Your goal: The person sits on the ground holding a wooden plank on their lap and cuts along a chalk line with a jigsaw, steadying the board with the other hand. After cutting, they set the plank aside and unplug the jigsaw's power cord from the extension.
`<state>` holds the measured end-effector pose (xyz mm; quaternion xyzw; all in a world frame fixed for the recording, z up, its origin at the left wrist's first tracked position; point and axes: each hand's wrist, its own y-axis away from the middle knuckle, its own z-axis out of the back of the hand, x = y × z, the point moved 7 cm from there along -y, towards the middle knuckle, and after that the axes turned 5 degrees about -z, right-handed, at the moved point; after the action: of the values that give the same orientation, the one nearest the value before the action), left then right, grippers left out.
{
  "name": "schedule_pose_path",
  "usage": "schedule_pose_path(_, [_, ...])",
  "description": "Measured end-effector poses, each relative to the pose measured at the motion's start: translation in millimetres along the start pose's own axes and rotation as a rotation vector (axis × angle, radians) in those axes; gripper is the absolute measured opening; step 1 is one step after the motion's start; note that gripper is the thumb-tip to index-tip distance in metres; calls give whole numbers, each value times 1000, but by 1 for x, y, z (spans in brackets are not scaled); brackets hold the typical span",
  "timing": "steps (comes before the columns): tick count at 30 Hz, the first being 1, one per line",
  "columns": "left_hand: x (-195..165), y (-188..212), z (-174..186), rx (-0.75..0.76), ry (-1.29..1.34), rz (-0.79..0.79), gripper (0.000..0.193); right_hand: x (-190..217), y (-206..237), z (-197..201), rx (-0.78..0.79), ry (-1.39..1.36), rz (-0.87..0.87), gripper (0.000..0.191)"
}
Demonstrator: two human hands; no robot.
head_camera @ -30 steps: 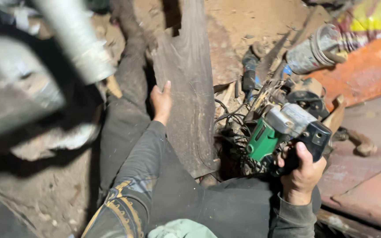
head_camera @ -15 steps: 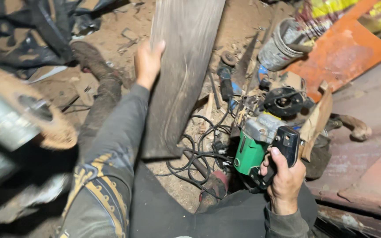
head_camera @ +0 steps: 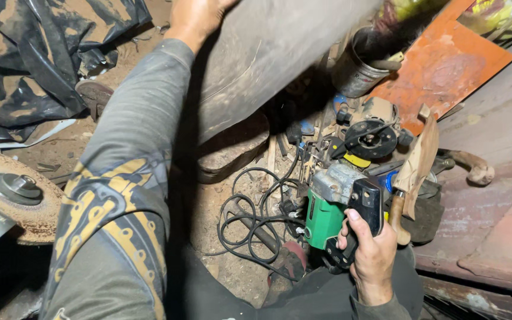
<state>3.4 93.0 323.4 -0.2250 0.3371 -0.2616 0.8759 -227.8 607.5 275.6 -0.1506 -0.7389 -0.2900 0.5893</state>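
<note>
Right hand (head_camera: 373,255): grip closed around the black handle of a green power tool (head_camera: 336,210), held low at centre right above the dirt floor (head_camera: 232,266).

Left hand (head_camera: 197,15): pressed against the edge of a grey wooden plank (head_camera: 274,53) at the top; whether the fingers are curled round it cannot be told.

Black cable (head_camera: 250,219): coiled on the floor just beside the tool.

Metal can (head_camera: 357,68) and orange sheet (head_camera: 445,65): seen at upper right.

Abrasive disc (head_camera: 16,189): seen at left edge.

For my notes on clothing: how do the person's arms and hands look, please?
Both hands are bare: left hand, right hand. The left arm wears a long grey sleeve with a yellow and dark ornamental pattern near the upper arm. The right cuff is grey too.
</note>
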Motion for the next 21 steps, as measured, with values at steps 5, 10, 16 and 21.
schedule_pose_path(5, [-21,51,-48,343,-163,-133,79,-7,0,-2,35,38,-37,16])
schedule_pose_path(10, [-12,74,-98,549,-140,-59,82,-25,-2,-4,-4,164,-119,17])
schedule_pose_path(16, [38,72,-123,712,-89,-30,86,-44,-20,-23,61,277,-187,18])
schedule_pose_path(21, [65,125,-134,773,-86,-71,83,-58,-29,-48,114,339,-276,16])
